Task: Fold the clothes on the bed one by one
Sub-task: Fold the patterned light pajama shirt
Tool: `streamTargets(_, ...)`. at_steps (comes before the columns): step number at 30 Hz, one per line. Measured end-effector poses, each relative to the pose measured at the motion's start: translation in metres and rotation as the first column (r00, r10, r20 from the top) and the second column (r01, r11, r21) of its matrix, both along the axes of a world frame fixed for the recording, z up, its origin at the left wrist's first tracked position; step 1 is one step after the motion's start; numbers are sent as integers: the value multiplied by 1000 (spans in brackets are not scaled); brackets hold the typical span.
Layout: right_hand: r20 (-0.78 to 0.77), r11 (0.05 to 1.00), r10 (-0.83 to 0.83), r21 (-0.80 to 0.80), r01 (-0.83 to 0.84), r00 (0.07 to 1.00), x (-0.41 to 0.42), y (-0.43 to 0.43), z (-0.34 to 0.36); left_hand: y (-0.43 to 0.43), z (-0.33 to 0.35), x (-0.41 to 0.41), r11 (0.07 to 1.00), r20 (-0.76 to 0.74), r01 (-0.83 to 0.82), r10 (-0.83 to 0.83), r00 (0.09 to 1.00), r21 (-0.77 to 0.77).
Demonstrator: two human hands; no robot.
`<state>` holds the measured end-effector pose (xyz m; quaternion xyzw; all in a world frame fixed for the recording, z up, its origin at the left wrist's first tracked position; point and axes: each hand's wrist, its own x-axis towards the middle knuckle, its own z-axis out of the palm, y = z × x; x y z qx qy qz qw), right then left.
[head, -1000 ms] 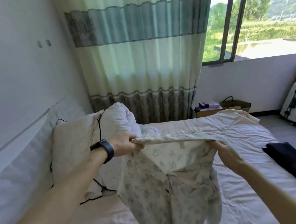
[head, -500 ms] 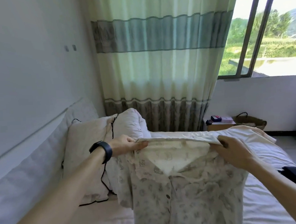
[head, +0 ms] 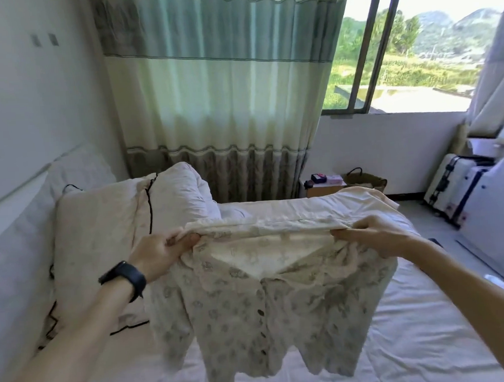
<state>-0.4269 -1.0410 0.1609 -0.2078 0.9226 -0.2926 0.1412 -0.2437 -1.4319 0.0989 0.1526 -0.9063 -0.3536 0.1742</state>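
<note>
A cream button-front shirt with a faint floral print hangs in the air above the bed, its front facing me. My left hand, with a black watch on the wrist, pinches the shirt's left shoulder. My right hand grips the right shoulder. The collar edge is stretched level between the two hands, and the hem and sleeves dangle just above the sheet.
Two pale pillows lean on the headboard at left. A folded quilt lies across the far end. Beyond are a striped curtain, a small table, a basket and suitcases at right.
My view has swung right and up, so the dark garment on the right of the bed has left the frame. Both hands keep their hold on the shirt, which now hangs more spread.
</note>
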Motion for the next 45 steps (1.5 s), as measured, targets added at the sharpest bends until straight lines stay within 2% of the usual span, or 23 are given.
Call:
streamTargets(2, 21, 1000, -28, 13, 28, 999, 16, 14, 0, 16, -5, 10, 996, 56, 35, -31, 998, -83)
streamTargets(3, 41, 999, -20, 39, 18, 999, 23, 22, -4, 24, -9, 17, 994, 115, 79, -70, 991, -72)
streamTargets(6, 138, 994, 13, 107, -28, 990, 53, 45, -21, 40, -16, 47, 989, 257, 95, -121, 959, 111)
streamTargets(10, 257, 999, 41, 19, -48, 966, 88, 90, -43, 69, -25, 95, 948, 483, 112, -252, 838, 299)
streamTargets(12, 246, 996, 79, -48, -69, 966, 100, 120, -63, 93, -30, 122, 929, 488, 136, -300, 820, 343)
streamTargets(14, 157, 994, 77, -85, -65, 984, 118, 147, -86, 117, -35, 147, 936, 405, 134, -267, 875, 327)
streamTargets(17, 133, 978, 42, -210, -13, 990, 145, 179, -124, 150, -48, 185, 948, 310, 64, -166, 936, 313)
streamTargets(20, 60, 972, -3, -236, 17, 998, 167, 203, -151, 179, -67, 214, 972, 356, 29, -114, 928, 235)
streamTargets(22, 17, 971, -1, -240, 5, 1000, 182, 216, -160, 197, -77, 227, 965, 402, 38, -144, 904, 261)
streamTargets(25, -4, 959, -22, -283, 20, 1000, 192, 232, -161, 214, -77, 237, 895, 342, 46, -217, 914, 444)
streamTargets(28, 30, 956, -26, -292, 34, 999, 183, 241, -159, 209, -74, 235, 850, 360, 51, -276, 891, 525)
streamTargets(31, 27, 980, -31, -195, 36, 999, 159, 239, -161, 196, -75, 218, 765, 383, -1, -321, 866, 644)
streamTargets(35, -14, 998, -28, -63, 27, 1000, 107, 218, -173, 172, -83, 177, 564, 343, -75, -385, 857, 822)
streamTargets(38, -11, 998, -4, 70, 5, 1000, 60, 187, -185, 150, -103, 132, 503, 377, -131, -426, 822, 854)
streamTargets(39, -2, 994, -5, 113, 5, 1000, 44, 174, -190, 143, -112, 113, 529, 410, -140, -437, 800, 837)
streamTargets(41, -5, 980, 2, 198, -1, 1000, 9, 145, -201, 125, -135, 72, 638, 495, -157, -394, 775, 754)
streamTargets(43, -38, 952, 10, 305, 2, 999, -30, 115, -219, 102, -166, 27, 754, 547, -171, -282, 788, 635)
streamTargets(45, -88, 911, 29, 413, 10, 996, -72, 83, -244, 79, -201, -20, 818, 546, -186, -177, 819, 544)
